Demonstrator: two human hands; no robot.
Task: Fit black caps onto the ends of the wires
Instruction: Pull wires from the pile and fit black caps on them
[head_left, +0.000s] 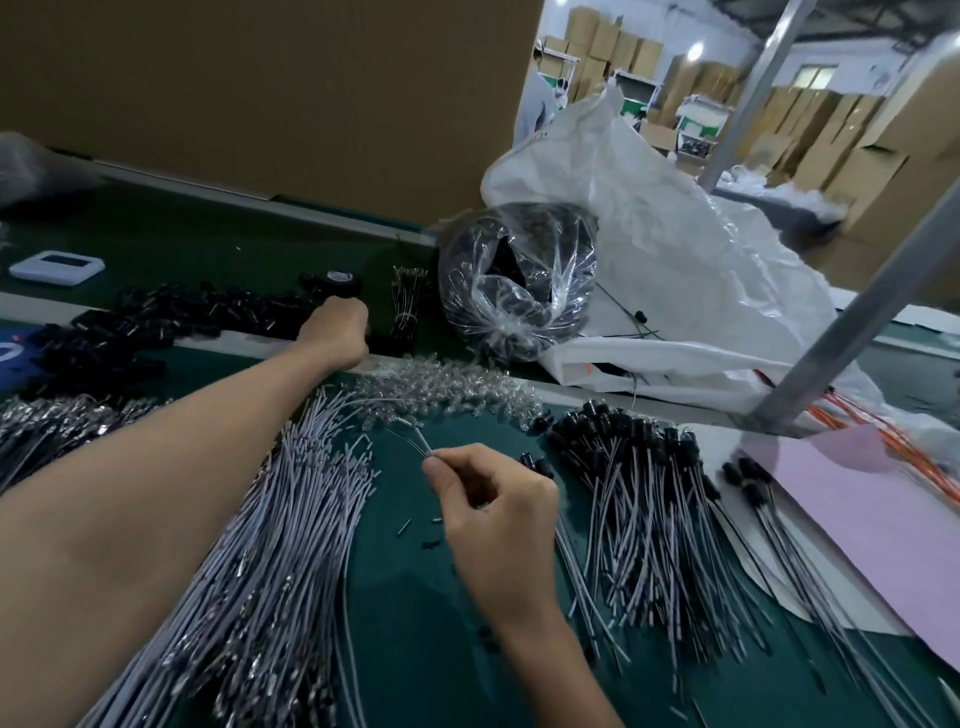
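Head view. The green bench carries all the work.

The left hand is stretched to the far strip of the bench, at the right end of a loose heap of black caps. Its fingers curl downward out of sight behind the knuckles; whether they hold a cap cannot be told.

The right hand is nearer, over the middle of the bench. Thumb and forefinger are pinched on a single grey wire, whose free end arcs up and to the left; the remaining fingers are curled in.

A broad sheaf of uncapped wires lies under the left forearm. To the right of the right hand lies a pile of capped wires, black ends pointing away.

A band of clear plastic pieces lies between the two hands. A clear bag of black parts stands beyond it, against a white sack. A pink sheet lies at the right edge.
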